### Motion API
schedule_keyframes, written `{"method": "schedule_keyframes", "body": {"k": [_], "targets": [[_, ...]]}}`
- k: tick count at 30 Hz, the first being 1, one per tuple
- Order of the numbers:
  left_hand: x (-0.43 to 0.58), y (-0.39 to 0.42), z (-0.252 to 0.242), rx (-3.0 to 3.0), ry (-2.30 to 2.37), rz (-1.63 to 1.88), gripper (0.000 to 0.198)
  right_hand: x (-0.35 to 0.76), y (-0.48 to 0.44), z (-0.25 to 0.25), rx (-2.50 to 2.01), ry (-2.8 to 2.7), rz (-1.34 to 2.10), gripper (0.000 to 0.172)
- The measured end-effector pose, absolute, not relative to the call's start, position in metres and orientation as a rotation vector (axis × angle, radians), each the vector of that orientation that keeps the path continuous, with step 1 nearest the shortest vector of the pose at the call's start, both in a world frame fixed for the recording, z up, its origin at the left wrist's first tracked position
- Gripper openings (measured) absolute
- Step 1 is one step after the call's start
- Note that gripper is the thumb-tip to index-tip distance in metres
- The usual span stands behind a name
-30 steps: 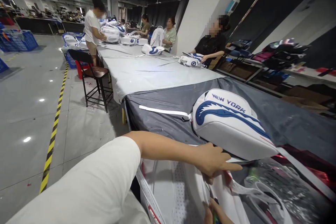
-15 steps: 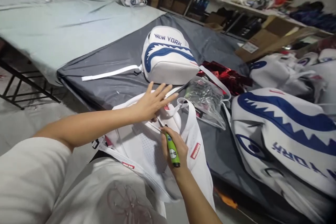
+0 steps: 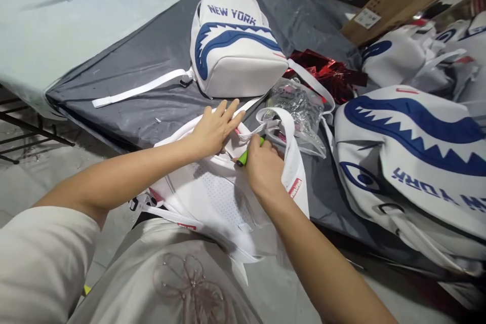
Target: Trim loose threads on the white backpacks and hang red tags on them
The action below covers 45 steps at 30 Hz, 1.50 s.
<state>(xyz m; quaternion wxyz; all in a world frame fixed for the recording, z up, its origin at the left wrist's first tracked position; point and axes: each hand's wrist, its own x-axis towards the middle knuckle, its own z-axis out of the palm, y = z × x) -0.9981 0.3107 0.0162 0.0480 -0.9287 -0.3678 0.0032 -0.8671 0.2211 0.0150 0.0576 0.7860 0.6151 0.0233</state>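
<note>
A white backpack (image 3: 218, 197) lies on my lap against the table edge, its perforated back panel facing up and its straps loose. My left hand (image 3: 214, 129) rests on its top end, palm down, with the fingers stretched out. Just right of it, my right hand (image 3: 266, 164) is closed around a slim tool with a green handle (image 3: 249, 152) and a black butt end. The tool's working tip is hidden, so its kind does not show. A white strap (image 3: 286, 124) loops up beside my right hand.
Beyond my hands stands a white NEW YORK backpack (image 3: 237, 68) with blue teeth. Clear plastic bags (image 3: 298, 111) and red foil (image 3: 328, 76) lie right of it. More backpacks (image 3: 410, 147) crowd the right side. A cardboard box (image 3: 391, 0) sits behind them.
My view has tipped downward. My right hand has moved up and turned over, so the green handle now lies across the backpack's top with its black end toward my left hand.
</note>
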Motion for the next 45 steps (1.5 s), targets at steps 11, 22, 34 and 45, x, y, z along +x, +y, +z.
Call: {"method": "schedule_keyframes", "body": {"k": [11, 22, 34, 45], "targets": [[-0.996, 0.311, 0.013, -2.806, -1.116, 0.037, 0.098, -0.874, 0.225, -0.001, 2.380, 1.847, 0.117, 0.048], [-0.993, 0.313, 0.006, -2.809, -1.052, 0.032, 0.094, -0.874, 0.235, -0.009, 2.406, 1.842, 0.073, 0.043], [-1.005, 0.311, 0.024, -2.774, -1.398, 0.143, 0.112, -0.864, 0.224, -0.017, 2.511, 1.970, 0.050, 0.056], [-1.005, 0.315, 0.023, -2.840, -1.326, 0.180, 0.113, -0.862, 0.226, -0.017, 2.510, 1.969, -0.032, 0.053]]}}
